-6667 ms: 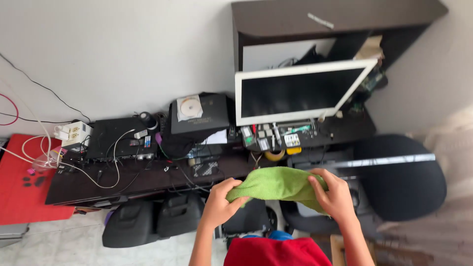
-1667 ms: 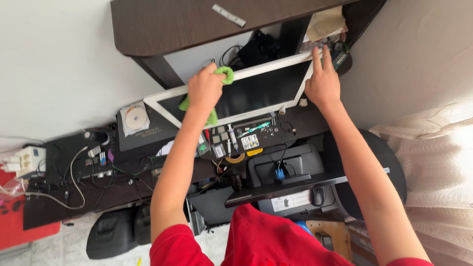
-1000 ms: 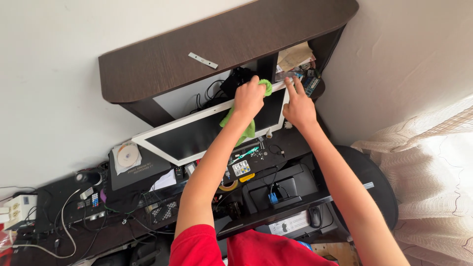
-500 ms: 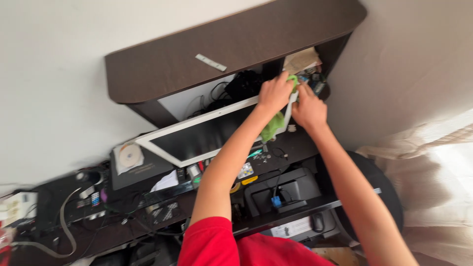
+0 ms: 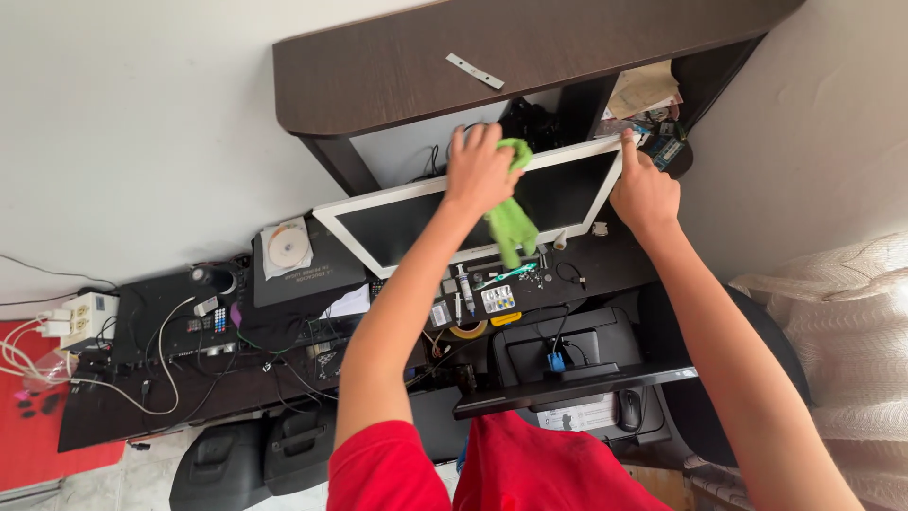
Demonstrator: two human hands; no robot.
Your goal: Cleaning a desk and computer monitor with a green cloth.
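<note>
A white-framed monitor (image 5: 378, 227) with a dark screen leans on the dark desk under a shelf. My left hand (image 5: 480, 170) presses a green cloth (image 5: 511, 225) against the monitor's top edge near the middle, and the cloth hangs down over the screen. My right hand (image 5: 644, 187) grips the monitor's upper right corner, index finger on the frame.
A dark wooden shelf (image 5: 397, 66) with a small metal strip juts over the monitor. The desk (image 5: 104, 416) holds cables, a disc in a sleeve (image 5: 285, 248), a black box, small tools and a roll of tape. A mouse (image 5: 629, 409) lies on the keyboard tray. A dark chair stands at the right.
My left hand has slid the cloth leftward along the monitor's top edge, away from the right corner. My right hand stays at the upper right corner. The view has shifted.
</note>
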